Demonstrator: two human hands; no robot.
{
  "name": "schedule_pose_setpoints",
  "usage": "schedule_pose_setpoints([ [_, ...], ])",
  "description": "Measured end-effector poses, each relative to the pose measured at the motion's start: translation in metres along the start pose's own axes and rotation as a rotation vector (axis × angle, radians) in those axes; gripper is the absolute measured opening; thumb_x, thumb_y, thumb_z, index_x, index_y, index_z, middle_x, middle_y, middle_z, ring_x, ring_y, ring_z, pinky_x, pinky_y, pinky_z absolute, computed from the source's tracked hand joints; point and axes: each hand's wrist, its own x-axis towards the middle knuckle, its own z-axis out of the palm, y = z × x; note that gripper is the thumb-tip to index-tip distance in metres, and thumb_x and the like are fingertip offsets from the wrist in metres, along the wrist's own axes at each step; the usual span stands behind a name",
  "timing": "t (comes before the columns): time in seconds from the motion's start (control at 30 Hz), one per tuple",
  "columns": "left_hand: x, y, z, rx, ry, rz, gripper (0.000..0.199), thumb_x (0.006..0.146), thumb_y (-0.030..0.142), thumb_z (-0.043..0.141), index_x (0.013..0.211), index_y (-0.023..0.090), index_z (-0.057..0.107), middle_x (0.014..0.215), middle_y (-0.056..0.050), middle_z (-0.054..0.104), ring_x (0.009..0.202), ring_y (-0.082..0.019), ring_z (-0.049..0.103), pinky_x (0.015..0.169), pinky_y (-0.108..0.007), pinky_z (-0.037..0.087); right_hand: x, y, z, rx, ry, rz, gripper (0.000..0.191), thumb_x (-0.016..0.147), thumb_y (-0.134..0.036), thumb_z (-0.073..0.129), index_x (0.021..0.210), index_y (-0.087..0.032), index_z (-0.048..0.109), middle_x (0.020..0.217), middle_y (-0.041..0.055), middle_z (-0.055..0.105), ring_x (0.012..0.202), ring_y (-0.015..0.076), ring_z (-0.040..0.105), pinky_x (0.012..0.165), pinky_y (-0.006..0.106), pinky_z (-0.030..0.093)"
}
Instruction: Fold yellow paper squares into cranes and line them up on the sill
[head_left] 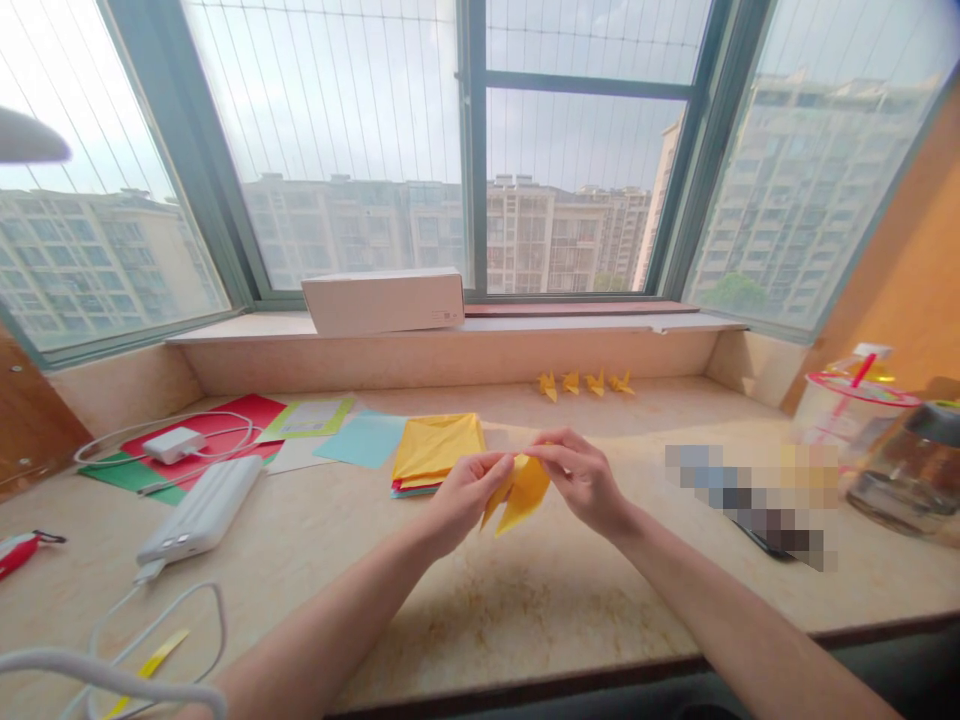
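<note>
Above the middle of the counter, a partly folded piece of yellow origami paper (523, 496) is held between both hands. My left hand (466, 495) pinches its left upper edge, thumb against fingers. From the other side my right hand (581, 480) grips the top right part with its fingertips. Two pointed flaps of the paper hang downward. Just behind my left hand lies a stack of yellow square paper (438, 448), with red and blue sheets showing beneath it. Several small yellow paper cranes (571, 382) stand in a row near the back wall.
At left are a white power bank (201, 508), a charger (174, 444) with cables, and red, green and blue paper (363, 438). A white box (384, 302) sits on the sill. A glass jug (911, 475) and a lidded cup (840, 410) stand right, near a blurred-out object.
</note>
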Motion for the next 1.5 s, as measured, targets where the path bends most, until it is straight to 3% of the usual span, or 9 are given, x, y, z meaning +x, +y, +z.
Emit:
schedule_pose_setpoints([
  [0.07,0.000,0.000,0.001,0.017,0.034,0.001,0.041,0.080,0.052,0.069,0.096,0.015,0.076,0.079,-0.007,0.071,0.063,-0.014,0.061,0.058,-0.022,0.043,0.001,-0.001,0.001,-0.014,0.049,0.020,0.026,0.095,-0.022,0.052,0.113,-0.029,0.070,0.102,0.0064,0.067,0.093,0.0204,0.064,0.083,0.034,0.052],
  [0.23,-0.001,0.003,0.002,0.076,0.089,0.032,0.036,0.078,0.045,0.072,0.100,0.017,0.076,0.086,-0.007,0.073,0.075,-0.019,0.065,0.065,-0.025,0.047,0.005,0.003,0.004,0.013,0.143,0.180,0.027,0.090,-0.030,0.061,0.116,-0.026,0.067,0.091,0.0041,0.066,0.074,0.0176,0.059,0.076,0.034,0.052],
  [0.5,0.003,-0.003,0.000,0.145,0.173,0.099,0.029,0.075,0.039,0.073,0.094,0.017,0.075,0.081,-0.005,0.074,0.072,-0.017,0.065,0.064,-0.024,0.048,0.009,0.012,0.008,0.231,0.182,0.485,0.026,0.080,-0.044,0.070,0.087,-0.019,0.072,0.096,0.0078,0.067,0.076,0.0178,0.061,0.070,0.032,0.050],
  [0.67,0.003,-0.007,-0.001,0.155,0.197,0.113,0.025,0.075,0.034,0.074,0.093,0.016,0.074,0.088,-0.006,0.075,0.077,-0.018,0.067,0.069,-0.025,0.051,0.012,0.009,0.011,0.465,0.156,0.644,0.031,0.074,-0.047,0.075,0.085,-0.018,0.069,0.076,0.0038,0.069,0.069,0.0168,0.060,0.065,0.030,0.049],
  [0.9,0.004,-0.010,-0.001,0.112,0.268,0.139,0.027,0.073,0.035,0.076,0.093,0.016,0.071,0.087,-0.006,0.075,0.079,-0.020,0.069,0.073,-0.029,0.052,0.010,0.007,0.016,0.675,0.122,0.664,0.033,0.083,-0.049,0.066,0.095,-0.018,0.068,0.083,0.0035,0.068,0.070,0.0141,0.058,0.065,0.027,0.046],
  [1.03,0.005,-0.011,-0.002,0.110,0.317,0.158,0.029,0.074,0.035,0.076,0.095,0.016,0.070,0.088,-0.007,0.075,0.081,-0.021,0.070,0.075,-0.030,0.053,0.009,0.004,0.020,0.708,0.112,0.635,0.041,0.076,-0.049,0.075,0.101,-0.021,0.060,0.094,0.0043,0.067,0.080,0.0164,0.061,0.067,0.027,0.048],
  [1.13,0.005,-0.012,-0.002,0.145,0.327,0.176,0.030,0.073,0.035,0.076,0.095,0.015,0.070,0.092,-0.007,0.075,0.085,-0.022,0.070,0.078,-0.031,0.053,0.010,0.001,0.022,0.655,0.137,0.612,0.043,0.071,-0.049,0.079,0.097,-0.022,0.058,0.094,0.0039,0.065,0.087,0.0182,0.061,0.074,0.029,0.049],
  [1.3,0.002,-0.012,0.003,0.243,0.315,0.225,0.027,0.075,0.035,0.074,0.093,0.015,0.071,0.091,-0.006,0.075,0.085,-0.022,0.069,0.079,-0.031,0.054,0.012,-0.002,0.020,0.625,0.111,0.612,0.037,0.072,-0.051,0.077,0.087,-0.019,0.065,0.088,0.0039,0.066,0.083,0.0176,0.060,0.077,0.030,0.047],
  [1.5,0.001,-0.011,0.004,0.264,0.318,0.225,0.026,0.076,0.035,0.073,0.092,0.015,0.071,0.090,-0.006,0.075,0.083,-0.021,0.070,0.077,-0.029,0.054,0.015,-0.002,0.020,0.619,0.203,0.600,0.032,0.068,-0.049,0.080,0.075,-0.019,0.070,0.094,0.0049,0.066,0.082,0.0168,0.060,0.076,0.030,0.047],
])
